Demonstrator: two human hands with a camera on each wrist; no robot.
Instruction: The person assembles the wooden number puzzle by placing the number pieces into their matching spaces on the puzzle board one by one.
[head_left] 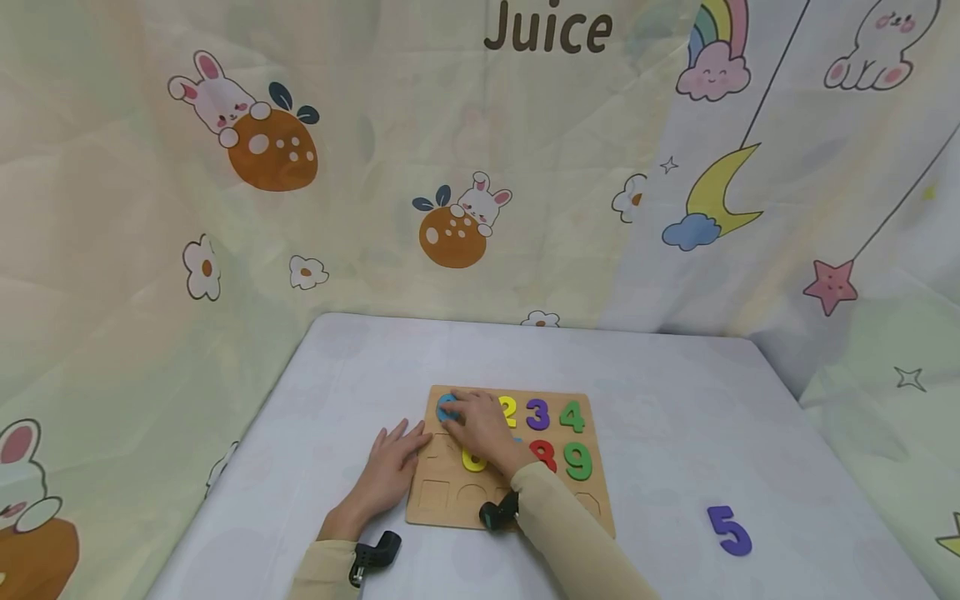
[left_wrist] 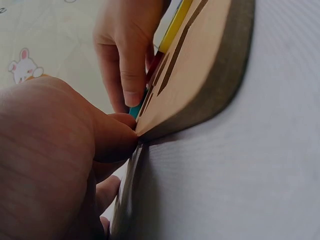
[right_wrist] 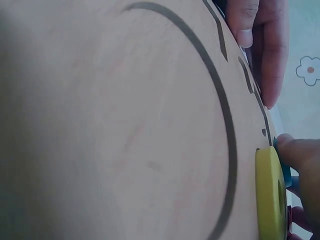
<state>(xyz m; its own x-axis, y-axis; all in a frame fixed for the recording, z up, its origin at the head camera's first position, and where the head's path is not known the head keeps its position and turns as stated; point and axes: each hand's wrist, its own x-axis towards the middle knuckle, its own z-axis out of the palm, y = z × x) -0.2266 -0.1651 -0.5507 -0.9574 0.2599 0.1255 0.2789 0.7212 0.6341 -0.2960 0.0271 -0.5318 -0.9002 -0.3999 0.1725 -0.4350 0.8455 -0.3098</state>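
A wooden number board (head_left: 456, 512) lies on the white table. My right hand (head_left: 480, 425) reaches across it and pinches a round blue number piece (head_left: 442, 411), likely a 0, at the far left corner. In the left wrist view the right thumb (left_wrist: 131, 95) presses on this piece, low against the board. My left hand (head_left: 390, 471) rests at the board's left edge, fingers extended and fingertips touching the wood. A yellow 6 (head_left: 473, 462) sits in the board below the right hand, which hides part of the number rows.
A yellow 2 (head_left: 510, 410), purple 3 (head_left: 537, 414), green 4 (head_left: 572, 417), red 8 (head_left: 543, 453) and green 9 (head_left: 578, 461) sit on the board. Shape recesses line its near row. A loose purple 5 (head_left: 729, 531) lies on the table to the right.
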